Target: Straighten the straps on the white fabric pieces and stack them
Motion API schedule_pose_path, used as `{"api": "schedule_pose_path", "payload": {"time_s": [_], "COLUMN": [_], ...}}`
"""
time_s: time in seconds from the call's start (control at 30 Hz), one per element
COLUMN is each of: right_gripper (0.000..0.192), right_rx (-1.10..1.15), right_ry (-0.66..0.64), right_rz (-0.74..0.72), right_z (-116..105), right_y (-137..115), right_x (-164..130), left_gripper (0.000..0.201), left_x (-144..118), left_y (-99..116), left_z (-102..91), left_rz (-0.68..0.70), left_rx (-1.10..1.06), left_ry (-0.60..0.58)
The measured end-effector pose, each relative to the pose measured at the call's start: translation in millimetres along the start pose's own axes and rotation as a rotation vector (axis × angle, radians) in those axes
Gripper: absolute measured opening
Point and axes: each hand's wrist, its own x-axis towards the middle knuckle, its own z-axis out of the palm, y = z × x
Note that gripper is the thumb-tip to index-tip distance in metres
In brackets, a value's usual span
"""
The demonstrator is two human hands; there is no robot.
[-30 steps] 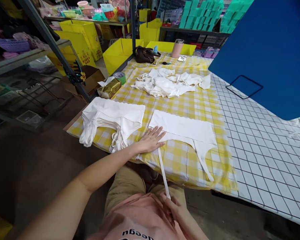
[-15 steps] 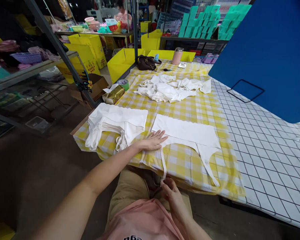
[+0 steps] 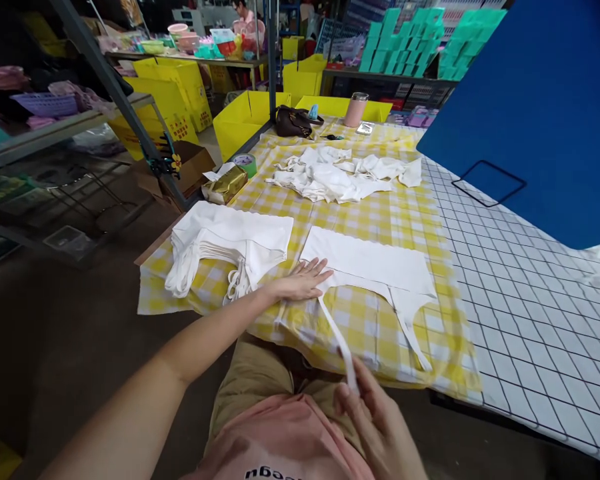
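Note:
A white strappy camisole top (image 3: 367, 260) lies flat on the yellow checked tablecloth (image 3: 300, 333). My left hand (image 3: 304, 279) rests palm down on its left end, fingers spread. One shoulder strap (image 3: 336, 330) runs from beside that hand toward me, and my right hand (image 3: 373, 407) grips its end off the table's front edge. The other strap (image 3: 414, 340) lies loose on the cloth. Left of this top sits a neat stack of folded white tops (image 3: 240, 230), their straps bunched at the front.
Farther back is a loose heap of white garments (image 3: 330, 177). Green tape (image 3: 245, 163) and a gold packet (image 3: 227, 185) lie at the left edge. A dark bag (image 3: 295, 121) and pink tumbler (image 3: 356, 110) stand behind. At right are a white wire grid (image 3: 505, 320) and a blue board (image 3: 525, 120).
My right hand has moved right and nearer to me, drawing the strap from hanging down to a straighter slant. The left hand stays on the top.

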Motion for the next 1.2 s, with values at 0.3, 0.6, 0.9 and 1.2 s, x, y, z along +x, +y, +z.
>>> {"api": "schedule_pose_path", "payload": {"time_s": [0.3, 0.6, 0.9, 1.2], "right_gripper": [0.032, 0.039, 0.016, 0.036], "right_rx": [0.228, 0.207, 0.024, -0.222], "right_ry": [-0.248, -0.23, 0.08, 0.011], "right_rz": [-0.164, -0.35, -0.436, -0.257], "right_z": [-47.8, -54.9, -52.0, -48.7], "right_y": [-65.7, -90.7, -86.0, -90.9], "right_x": [38.9, 53.9, 71.8, 82.0], "left_gripper": [0.063, 0.064, 0.064, 0.026], "left_x": [-3.0, -2.7, -0.2, -22.4], "left_y": [7.0, 7.6, 3.6, 59.2], "left_z": [-6.2, -6.2, -3.8, -20.2], "left_rz": [-0.009, 0.002, -0.005, 0.13], "left_rx": [0.037, 0.034, 0.03, -0.28], "left_ry": [-0.022, -0.028, -0.017, 0.701]}}
